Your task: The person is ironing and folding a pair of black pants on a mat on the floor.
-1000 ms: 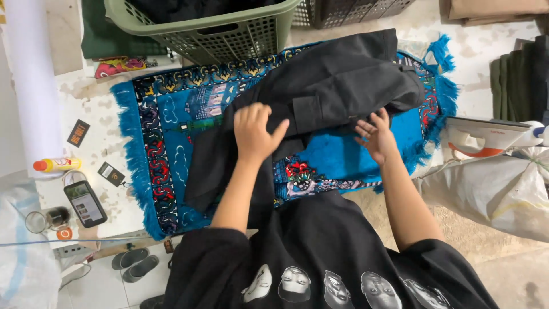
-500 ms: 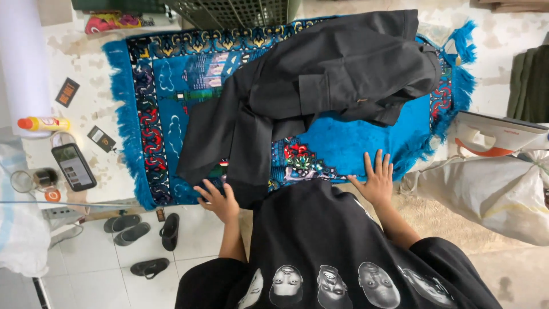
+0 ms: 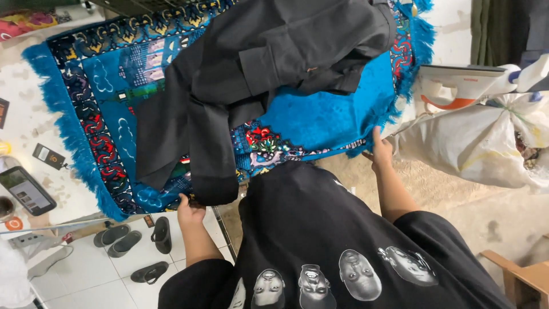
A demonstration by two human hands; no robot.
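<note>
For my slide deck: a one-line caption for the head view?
Both hands, left hand and right hand, grip the blue patterned fringed rug's near edge under black garment.

A blue patterned rug [image 3: 326, 120] with fringed edges lies spread flat, its near edge at the table's near side. On it lies a black garment [image 3: 257, 74] — crumpled and loosely folded, bulk toward the far right, one long dark panel trailing down to the near edge, left of centre.
</note>
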